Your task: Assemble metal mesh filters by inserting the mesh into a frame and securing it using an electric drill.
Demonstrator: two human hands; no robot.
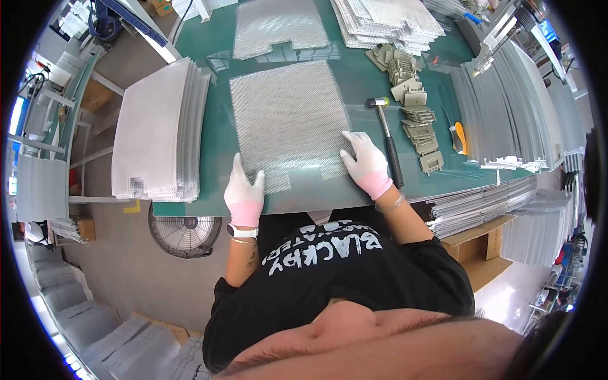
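Observation:
A square sheet of silver metal mesh (288, 120) lies flat on the green table (367, 82) in front of me. My left hand (244, 187), in a white and pink glove, rests with fingers spread on the sheet's near left corner. On the near right edge of the sheet my right hand (366, 163), gloved the same way, presses flat. Neither hand holds anything. A hammer (387, 136) with a black handle lies just right of my right hand.
A tall stack of mesh sheets (158, 130) sits at the table's left end, more mesh stacks (386, 22) and a single sheet (278, 28) at the back. Grey plastic clips (415, 107), an orange knife (460, 136) and long metal strips (506, 114) lie right. A fan (185, 235) stands on the floor.

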